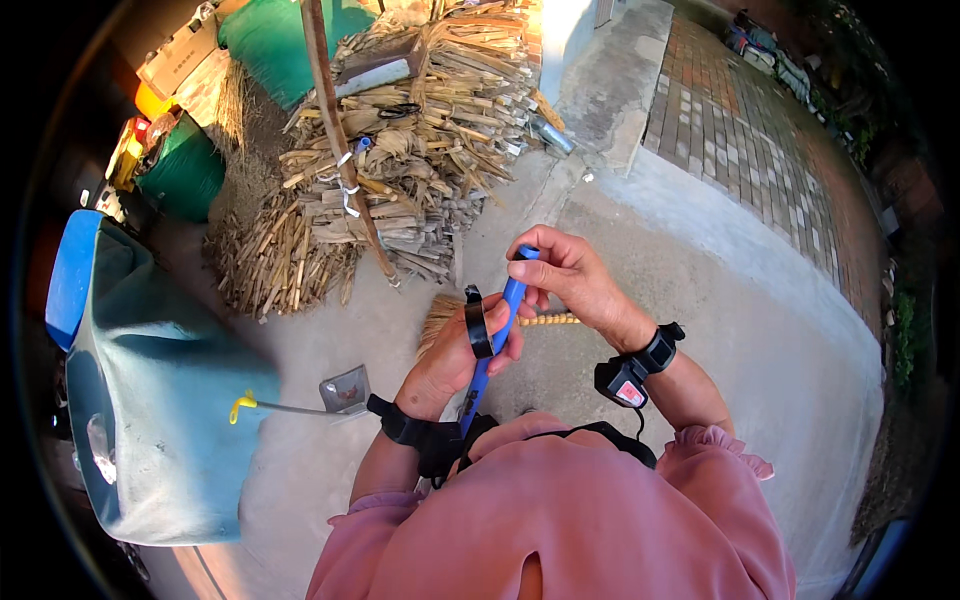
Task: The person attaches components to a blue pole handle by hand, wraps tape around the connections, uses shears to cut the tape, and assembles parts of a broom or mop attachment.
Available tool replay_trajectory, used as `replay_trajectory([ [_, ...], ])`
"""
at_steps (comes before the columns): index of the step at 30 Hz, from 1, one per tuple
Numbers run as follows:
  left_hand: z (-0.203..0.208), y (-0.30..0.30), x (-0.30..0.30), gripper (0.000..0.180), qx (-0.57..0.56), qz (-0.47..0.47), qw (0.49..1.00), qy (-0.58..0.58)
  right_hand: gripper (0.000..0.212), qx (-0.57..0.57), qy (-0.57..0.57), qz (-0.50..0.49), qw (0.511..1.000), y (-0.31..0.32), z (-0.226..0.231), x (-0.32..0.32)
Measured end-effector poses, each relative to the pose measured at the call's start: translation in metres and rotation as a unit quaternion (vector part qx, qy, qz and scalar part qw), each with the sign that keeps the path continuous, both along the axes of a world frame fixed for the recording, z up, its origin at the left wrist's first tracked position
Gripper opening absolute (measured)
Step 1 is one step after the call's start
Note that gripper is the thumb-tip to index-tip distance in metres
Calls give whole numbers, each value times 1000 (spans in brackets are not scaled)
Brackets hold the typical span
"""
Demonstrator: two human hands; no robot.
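A long blue tube (505, 320) runs slantwise in front of my chest, its upper end rimmed and dark inside, its lower end hidden by my left wrist gear. My left hand (455, 360) wraps round its middle; a black band (478, 322) circles that hand's fingers. At the upper end, my right hand (568, 275) pinches the tube's rim between thumb and fingers. Both wrists carry black straps with small devices. Beneath the hands, on the ground, lies a straw broom (437, 322) with a knobbly yellowish handle, partly covered by my arms.
Stacked dry stalks (400, 190) fill the far left, with a wooden pole (330, 110) leaning across them. A large container under a teal cover (190, 400) stands at left. Beside it rests a grey dustpan (345, 388) with a yellow-ended handle. A concrete step (620, 90) borders brick paving (745, 150) at far right.
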State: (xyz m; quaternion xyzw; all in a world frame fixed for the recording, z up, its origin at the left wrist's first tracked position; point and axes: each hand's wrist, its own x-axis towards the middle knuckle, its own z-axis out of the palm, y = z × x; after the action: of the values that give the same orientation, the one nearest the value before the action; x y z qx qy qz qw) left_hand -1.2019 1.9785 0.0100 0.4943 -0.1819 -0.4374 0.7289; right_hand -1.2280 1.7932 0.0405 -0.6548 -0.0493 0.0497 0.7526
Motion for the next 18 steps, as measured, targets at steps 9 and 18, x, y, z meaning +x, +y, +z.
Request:
replay_trajectory([
  [9, -36, 92, 22, 30, 122, 166, 978, -43, 34, -33, 58, 107, 992, 50, 1, 83],
  [18, -27, 167, 34, 27, 254, 266, 929, -40, 41, -157, 52, 105, 981, 41, -33, 221],
])
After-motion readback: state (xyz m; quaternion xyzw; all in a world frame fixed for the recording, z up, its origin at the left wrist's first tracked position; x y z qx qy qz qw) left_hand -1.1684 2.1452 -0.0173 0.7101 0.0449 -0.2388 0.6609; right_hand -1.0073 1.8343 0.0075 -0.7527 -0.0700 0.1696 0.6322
